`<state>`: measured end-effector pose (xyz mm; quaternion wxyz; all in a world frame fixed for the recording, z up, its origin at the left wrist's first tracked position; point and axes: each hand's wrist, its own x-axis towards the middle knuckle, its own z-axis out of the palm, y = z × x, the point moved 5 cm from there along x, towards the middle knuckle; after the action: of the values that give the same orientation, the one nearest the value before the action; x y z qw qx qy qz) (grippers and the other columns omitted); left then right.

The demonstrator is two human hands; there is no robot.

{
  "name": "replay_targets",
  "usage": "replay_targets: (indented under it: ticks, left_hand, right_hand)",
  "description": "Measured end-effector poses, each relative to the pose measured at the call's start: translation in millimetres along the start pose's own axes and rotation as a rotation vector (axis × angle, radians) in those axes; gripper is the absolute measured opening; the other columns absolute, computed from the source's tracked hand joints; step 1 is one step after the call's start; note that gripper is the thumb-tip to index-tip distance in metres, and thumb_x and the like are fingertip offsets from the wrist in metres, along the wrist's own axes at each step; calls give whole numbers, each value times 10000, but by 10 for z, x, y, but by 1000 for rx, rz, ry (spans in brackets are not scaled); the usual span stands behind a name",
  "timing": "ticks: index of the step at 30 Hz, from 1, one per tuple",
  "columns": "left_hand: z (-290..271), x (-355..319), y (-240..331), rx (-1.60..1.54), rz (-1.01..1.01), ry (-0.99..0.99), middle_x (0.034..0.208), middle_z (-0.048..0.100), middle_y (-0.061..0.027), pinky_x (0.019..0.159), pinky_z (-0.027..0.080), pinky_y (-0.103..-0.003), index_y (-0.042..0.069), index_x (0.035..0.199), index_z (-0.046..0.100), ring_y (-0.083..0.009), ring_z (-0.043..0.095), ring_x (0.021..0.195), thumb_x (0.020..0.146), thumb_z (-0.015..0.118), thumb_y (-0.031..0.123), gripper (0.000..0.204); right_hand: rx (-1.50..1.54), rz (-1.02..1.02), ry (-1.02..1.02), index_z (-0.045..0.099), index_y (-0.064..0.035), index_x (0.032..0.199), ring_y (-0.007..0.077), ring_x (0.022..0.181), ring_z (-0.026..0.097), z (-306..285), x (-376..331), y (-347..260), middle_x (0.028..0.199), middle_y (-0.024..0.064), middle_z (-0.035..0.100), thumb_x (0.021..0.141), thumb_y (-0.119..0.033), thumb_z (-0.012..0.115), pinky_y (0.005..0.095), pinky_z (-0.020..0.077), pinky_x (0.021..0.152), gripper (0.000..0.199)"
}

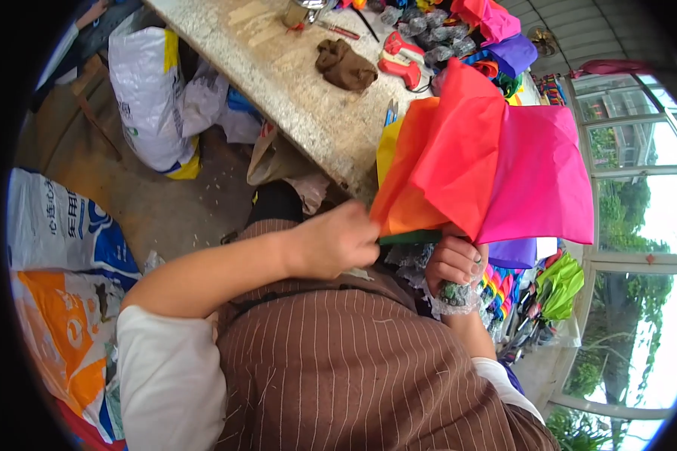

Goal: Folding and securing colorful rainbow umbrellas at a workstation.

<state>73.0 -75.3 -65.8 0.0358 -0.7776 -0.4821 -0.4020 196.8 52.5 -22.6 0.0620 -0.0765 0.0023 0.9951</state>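
A thin multicoloured cloth [459, 150], with red-orange, magenta, yellow and purple panels, fans out in front of me. My right hand [455, 263] wraps its fingers around the cloth's gathered lower part, holding it upright. Crinkled clear plastic [459, 298] lies against that wrist. On the other side, my left hand [338, 237] is closed, its curled fingertips at the orange panel's lower left edge; the pinch itself is slightly blurred. A narrow dark green strip [410, 237] shows beneath the panels, between my two hands. What the right palm encloses is hidden.
On the worktable [256, 56] lie a brown cloth [346, 65], a red-and-white pistol-shaped tool [401, 60], a blue-handled tool [391, 113] and a metal can [302, 12]. White sacks [144, 90] stand on the floor at left. Lime-green cloth [560, 287] hangs at right, near windows.
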Motion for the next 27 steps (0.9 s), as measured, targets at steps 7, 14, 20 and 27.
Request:
replay_targets:
  ticks: [7, 14, 20, 27]
  left_hand:
    - [-1035, -357, -306, -367, -621, 415, 794, 613, -45, 637, 460, -276, 39, 883, 638, -131, 583, 717, 852, 630, 69, 44]
    - [-1429, -47, -706, -889, -829, 744, 820, 578, 26, 645, 447, -204, 35, 1021, 612, -40, 516, 697, 930, 622, 164, 158]
    - [-1127, -88, -631, -960, -895, 646, 806, 589, -5, 579, 456, -208, 33, 1071, 577, -64, 548, 636, 942, 617, 220, 231]
    - [-797, -421, -684, -957, -1113, 706, 825, 618, -26, 517, 423, -199, 16, 1100, 576, -87, 544, 587, 955, 581, 223, 252]
  right_hand:
    - [-882, 132, 378, 581, -8, 985, 133, 465, 436, -107, -53, -352, 574, -5, 426, 891, -195, 608, 273, 379, 463, 211]
    - [-2103, -106, 164, 591, -18, 1128, 255, 717, 622, -107, -67, -862, 842, 128, 639, 866, -219, 651, 399, 504, 644, 335]
    - [-2402, -196, 268, 608, -46, 1176, 295, 1041, 602, 10, -156, -1154, 1140, 150, 638, 850, -222, 658, 435, 470, 899, 374]
    - [-3099, -770, 209, 661, -93, 857, 334, 696, 643, 389, 51, -765, 817, 138, 655, 725, -136, 624, 442, 525, 581, 143]
